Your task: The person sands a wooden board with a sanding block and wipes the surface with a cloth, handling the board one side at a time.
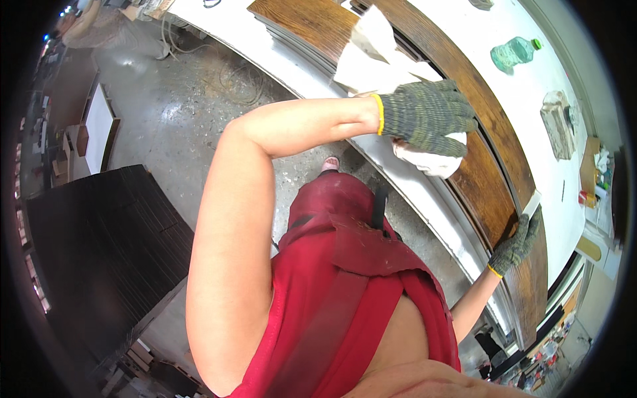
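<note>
My left hand (430,116), in a dark grey-green knit glove with a yellow cuff, is closed round a wadded white cloth (431,161). It presses the cloth on a brown wood-grain panel (481,189). More loose white cloth (368,56) spreads out beyond that wrist. Farther right, my right hand (517,244), gloved alike, rests by the panel's end, its fingers closed on a flat white strip (532,203). What exactly the strip is cannot be made out. Beside the panel runs another long brown board (494,109), a dark gap between them.
On the white worktable (458,33) stand a green-capped clear bottle (514,54) and a worn grey block (559,126). More brown panels (308,26) are stacked at the far left end. A dark stack of sheets (106,245) lies on the left, and another person (109,33) is in the background.
</note>
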